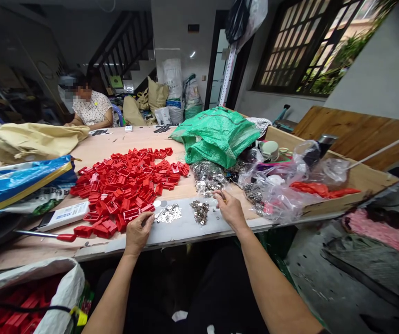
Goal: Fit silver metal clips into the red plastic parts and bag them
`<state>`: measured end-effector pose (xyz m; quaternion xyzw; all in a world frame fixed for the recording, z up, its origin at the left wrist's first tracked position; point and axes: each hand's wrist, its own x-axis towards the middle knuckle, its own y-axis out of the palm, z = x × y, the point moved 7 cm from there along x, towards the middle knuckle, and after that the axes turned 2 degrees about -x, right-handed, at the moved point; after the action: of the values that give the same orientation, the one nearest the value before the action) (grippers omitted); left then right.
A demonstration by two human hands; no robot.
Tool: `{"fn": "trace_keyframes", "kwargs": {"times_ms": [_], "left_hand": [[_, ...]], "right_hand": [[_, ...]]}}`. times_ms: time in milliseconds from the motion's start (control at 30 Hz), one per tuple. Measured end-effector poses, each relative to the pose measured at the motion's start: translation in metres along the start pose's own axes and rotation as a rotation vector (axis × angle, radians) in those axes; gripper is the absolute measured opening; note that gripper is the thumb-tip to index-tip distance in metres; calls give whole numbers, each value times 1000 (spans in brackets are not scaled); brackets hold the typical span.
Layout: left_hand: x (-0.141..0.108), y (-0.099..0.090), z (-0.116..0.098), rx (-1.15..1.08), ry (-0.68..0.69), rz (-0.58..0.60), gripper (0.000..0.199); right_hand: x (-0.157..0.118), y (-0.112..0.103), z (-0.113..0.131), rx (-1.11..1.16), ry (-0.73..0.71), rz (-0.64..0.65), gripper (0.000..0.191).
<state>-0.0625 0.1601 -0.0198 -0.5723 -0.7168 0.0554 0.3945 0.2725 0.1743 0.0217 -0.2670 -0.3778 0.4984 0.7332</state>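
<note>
Two small heaps of shiny metal bits are laid near the front edge of the table [185, 227], between the hands. The left heap of metal bits [169, 214] is spread flat and wide, its long side running along the front edge. The right heap of metal bits [200, 211] is smaller and rounder. The left hand [138, 233] is curled, with its fingers resting just beside the left heap; nothing can be seen held in it. The right hand [229, 209] is pinched on something tiny. A big pile of red plastic parts [126, 185] is spread behind the left hand.
</note>
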Motion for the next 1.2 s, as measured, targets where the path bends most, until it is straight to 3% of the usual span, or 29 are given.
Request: {"fn": "trace_keyframes", "kwargs": {"times_ms": [100,200,433,533,900,1200], "left_hand": [[0,0,1,-1,-1,0,22],[-1,0,2,0,-4,3,22],[-1,1,3,4,-8,10,23],[-1,0,3,12,-14,8,22],[-1,2,6,21,-29,14,23],[-1,2,7,13,-26,15,24]], "right_hand": [[4,-11,-25,-21,27,-10,23],[0,-7,-35,-63,9,47,15],[-15,16,-21,-187,-58,143,15],[-17,19,-16,-246,-75,156,6],[-5,4,-43,-380,-99,107,6],[11,-7,-66,-322,-123,73,12]]}}
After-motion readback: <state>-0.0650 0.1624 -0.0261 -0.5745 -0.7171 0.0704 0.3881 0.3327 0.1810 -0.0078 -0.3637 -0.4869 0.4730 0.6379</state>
